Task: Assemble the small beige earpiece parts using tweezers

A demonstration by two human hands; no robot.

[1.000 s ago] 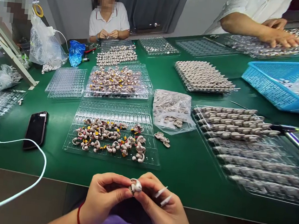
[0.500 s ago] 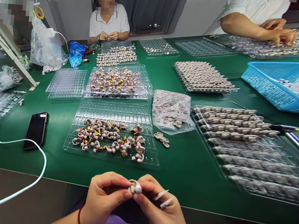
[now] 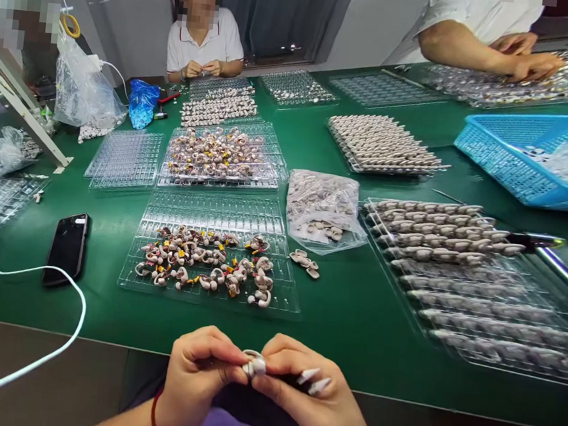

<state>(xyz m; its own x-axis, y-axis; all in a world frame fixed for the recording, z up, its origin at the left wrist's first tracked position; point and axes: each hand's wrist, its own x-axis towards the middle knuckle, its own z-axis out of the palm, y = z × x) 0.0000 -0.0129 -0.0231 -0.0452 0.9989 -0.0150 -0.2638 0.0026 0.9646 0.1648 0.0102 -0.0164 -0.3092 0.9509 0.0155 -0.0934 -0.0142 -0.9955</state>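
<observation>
My left hand [image 3: 201, 372] and my right hand [image 3: 307, 393] meet at the table's front edge. Between their fingertips they pinch a small beige clip-shaped earbud [image 3: 254, 365], curved at the top and partly covered by my fingers. Two pale pointed tips [image 3: 313, 380] jut out of my right hand, looking like the ends of tweezers; the rest is hidden in the palm. Just beyond my hands, a clear plastic tray [image 3: 218, 217] carries many similar earbud pieces [image 3: 209, 259] with yellow and red bits showing. Loose beige shell pieces [image 3: 305, 263] lie right of this tray.
A bag of beige shells [image 3: 322, 203], a filled tray [image 3: 457, 290] and a blue basket [image 3: 490, 159] stand to the right. Left are a phone [image 3: 66, 249] and a white cable [image 3: 80, 317]. Two co-workers [image 3: 204, 44] [image 3: 471, 47] handle parts across the green table.
The earbud has turned slightly between my fingertips. The pale tips in my right hand have shifted a little right and down. The whole view has moved slightly.
</observation>
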